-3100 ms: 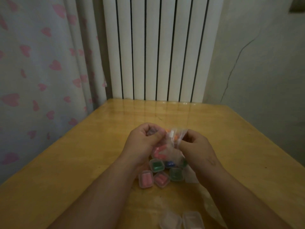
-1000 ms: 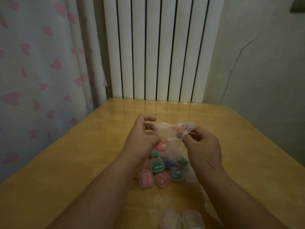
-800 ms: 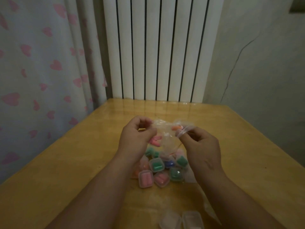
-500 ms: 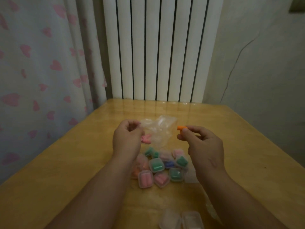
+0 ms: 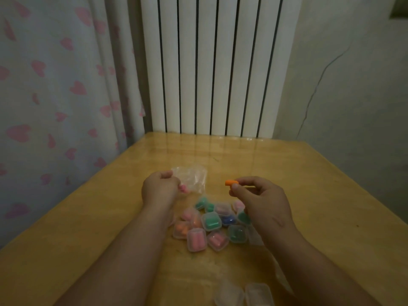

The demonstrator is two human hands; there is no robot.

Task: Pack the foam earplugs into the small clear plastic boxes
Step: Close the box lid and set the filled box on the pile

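- The tabletop (image 5: 298,184) carries everything close to the person, within reach of both hands.
- Filled boxes (image 5: 212,221) lie heaped between the forearms, apparently finished and set aside.
- The left hand (image 5: 159,191) is curled around the edge of a clear bag (image 5: 192,177), probably to keep its pink earplugs (image 5: 184,189) from spilling.
- The right hand (image 5: 262,202) pinches its load between thumb and fingertip.
- Two empty boxes (image 5: 257,293) wait at the near edge.
- The orange earplug (image 5: 230,182) is held above the heap, seemingly bound for an empty box.

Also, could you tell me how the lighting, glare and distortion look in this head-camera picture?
Head view: dim, muted light; soft glare where the radiator reflects on the far end of the table; wide-angle distortion tilts the curtain; the orange earplug in the right hand reads clearly, the clear bag in the left hand is faint.
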